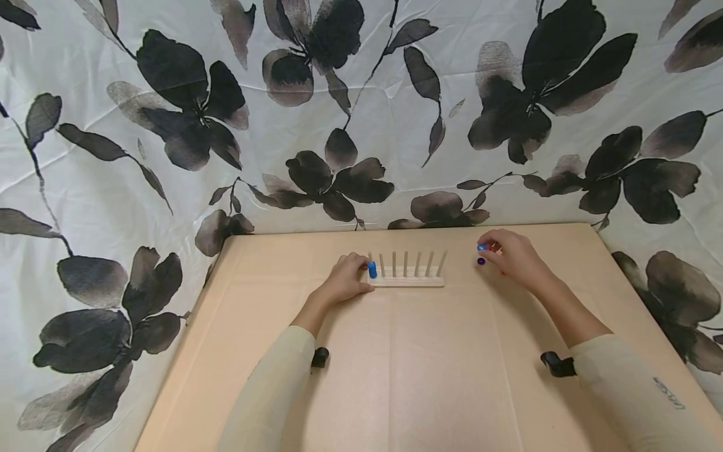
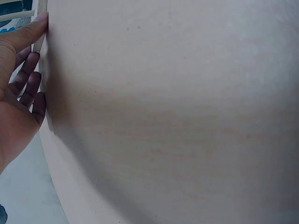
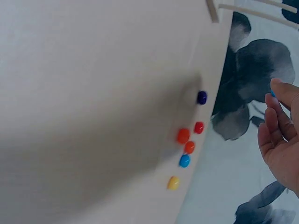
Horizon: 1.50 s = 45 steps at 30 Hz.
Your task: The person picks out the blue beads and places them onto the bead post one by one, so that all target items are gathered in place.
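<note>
A small wooden rack (image 1: 407,282) with several upright pegs stands on the table, blue beads (image 1: 372,270) stacked on its leftmost peg. My left hand (image 1: 344,280) holds the rack by its left end, thumb at the front edge and the other fingers toward the back. To the right, my right hand (image 1: 516,258) pinches a blue bead (image 3: 273,94) between thumb and forefinger, raised above the loose beads. Among those lie a purple bead (image 3: 202,97), a red bead (image 3: 199,127), an orange bead (image 3: 183,136), another blue bead (image 3: 185,161) and a yellow bead (image 3: 173,182).
Both arms reach across a light wooden table (image 1: 440,370). Behind its far edge hangs a white cloth (image 1: 407,132) printed with dark flowers, which also runs down both sides. The loose beads lie close to that far edge.
</note>
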Motion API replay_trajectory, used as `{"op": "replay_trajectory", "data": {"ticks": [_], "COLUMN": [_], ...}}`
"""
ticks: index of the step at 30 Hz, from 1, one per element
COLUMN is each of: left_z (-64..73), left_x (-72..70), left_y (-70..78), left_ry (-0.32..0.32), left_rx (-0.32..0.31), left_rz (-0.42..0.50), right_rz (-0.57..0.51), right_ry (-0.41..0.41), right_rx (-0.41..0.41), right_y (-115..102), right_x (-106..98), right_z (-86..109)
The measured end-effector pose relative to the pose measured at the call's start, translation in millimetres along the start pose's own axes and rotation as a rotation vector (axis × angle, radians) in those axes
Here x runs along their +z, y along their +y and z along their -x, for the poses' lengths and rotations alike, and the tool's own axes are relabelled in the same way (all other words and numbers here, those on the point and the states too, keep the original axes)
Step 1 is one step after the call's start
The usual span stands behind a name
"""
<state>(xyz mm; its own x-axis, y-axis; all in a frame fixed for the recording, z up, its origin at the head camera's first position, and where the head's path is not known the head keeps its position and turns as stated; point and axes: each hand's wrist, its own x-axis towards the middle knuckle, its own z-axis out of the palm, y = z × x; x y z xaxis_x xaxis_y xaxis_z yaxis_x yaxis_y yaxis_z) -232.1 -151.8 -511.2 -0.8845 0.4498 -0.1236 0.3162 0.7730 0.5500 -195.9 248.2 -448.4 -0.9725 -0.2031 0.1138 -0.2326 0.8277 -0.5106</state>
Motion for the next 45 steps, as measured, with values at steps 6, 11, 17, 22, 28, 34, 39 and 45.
{"op": "replay_trajectory", "data": {"ticks": [6,11,17,22,28,34,39,45], "left_z": [-3.4,-6.3,-7.9,-7.5,-6.7,-6.5,-7.2,-7.2], "left_x": [-0.8,-0.6,-0.2,-0.6,-1.1,-0.5,-0.7,-1.6], "left_y": [0.9,0.3,0.0,0.2,0.3,0.0,-0.2,-1.0], "left_ry": [0.004,0.011,0.008,0.009,0.009,0.01,0.011,0.014], "left_rx": [-0.006,-0.007,-0.014,-0.016,-0.009,-0.004,-0.001,0.011], "left_rz": [0.002,0.002,-0.005,-0.005,-0.001,0.006,-0.004,-0.022], "right_rz": [-0.022,-0.072,-0.107,-0.114,-0.125,-0.137,-0.152,-0.145], "right_ry": [0.038,0.07,0.063,0.034,0.015,-0.027,-0.036,-0.045], "right_rx": [-0.051,-0.097,-0.141,-0.159,-0.191,-0.177,-0.192,-0.24], "right_y": [-17.9,-35.4,-58.0,-76.0,-92.4,-110.8,-125.5,-136.0], "right_x": [-2.9,-0.6,3.9,11.3,21.8,31.1,38.7,48.5], "right_z": [-10.5,-20.3,-32.2,-38.7,-44.7,-52.2,-58.9,-65.1]}}
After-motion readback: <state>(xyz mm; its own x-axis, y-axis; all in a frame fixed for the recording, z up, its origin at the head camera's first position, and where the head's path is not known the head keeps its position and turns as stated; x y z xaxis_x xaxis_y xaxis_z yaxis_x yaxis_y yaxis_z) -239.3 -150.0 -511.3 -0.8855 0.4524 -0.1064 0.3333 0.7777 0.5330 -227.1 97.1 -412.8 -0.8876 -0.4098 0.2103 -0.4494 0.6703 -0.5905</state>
